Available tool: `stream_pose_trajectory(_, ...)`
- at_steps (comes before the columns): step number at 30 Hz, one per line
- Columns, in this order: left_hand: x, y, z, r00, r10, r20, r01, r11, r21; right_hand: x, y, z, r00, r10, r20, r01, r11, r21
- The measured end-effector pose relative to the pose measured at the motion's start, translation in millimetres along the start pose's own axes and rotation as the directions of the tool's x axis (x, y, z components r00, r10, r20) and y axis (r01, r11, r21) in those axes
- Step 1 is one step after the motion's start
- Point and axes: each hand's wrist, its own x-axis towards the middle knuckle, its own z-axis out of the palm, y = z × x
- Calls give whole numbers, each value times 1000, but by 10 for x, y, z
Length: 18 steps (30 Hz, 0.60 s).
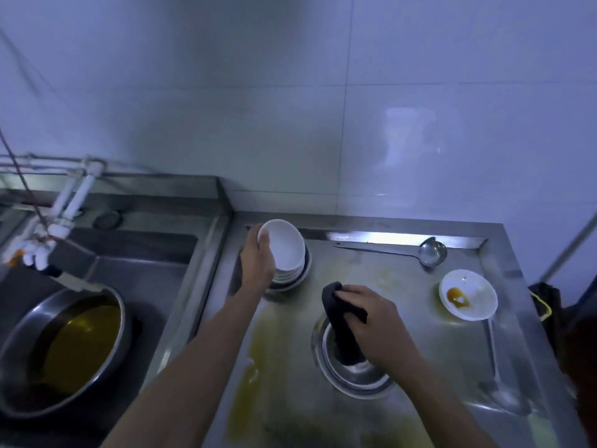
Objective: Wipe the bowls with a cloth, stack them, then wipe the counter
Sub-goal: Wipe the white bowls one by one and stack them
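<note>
On the stainless-steel worktop (pixel 403 286), yellow liquid streaks the near left; white tiled wall behind, steel sink (pixel 135 253) to the left. No legible writing. Left hand (pixel 258 263) grips a tilted white ceramic bowl (pixel 284 245) above the stack of white bowls (pixel 290 274), far left. Right hand (pixel 371 313) clutches a dark cloth (pixel 342 324) hanging into a steel bowl (pixel 355 376). Soiled white bowl (pixel 468 294) sits right.

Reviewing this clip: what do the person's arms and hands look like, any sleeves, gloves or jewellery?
Both forearms are bare as far as the frame shows, with no sleeve in view. The left hand and the right hand wear no gloves. No watch, bracelet or ring is visible on either wrist or hand, though the picture is dim and somewhat blurred, so small items could be missed.
</note>
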Motion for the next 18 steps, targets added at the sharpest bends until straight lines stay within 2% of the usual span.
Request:
stream_pose_trajectory(9, 201, -248, 155, 963, -268, -37, 263, 960, -98, 63, 132, 88, 999, -8, 44, 10, 1000, -26)
stream_pose_trajectory(16, 155, -269, -64, 981, -159, 111, 154, 987, 56, -13, 117, 250, 999, 36, -11, -36, 999, -18)
stream_pose_trajectory(18, 124, -252, -155, 986, -91, 142, 74, 990, 123, -69, 88, 301, 998, 43, -53, -43, 999, -15)
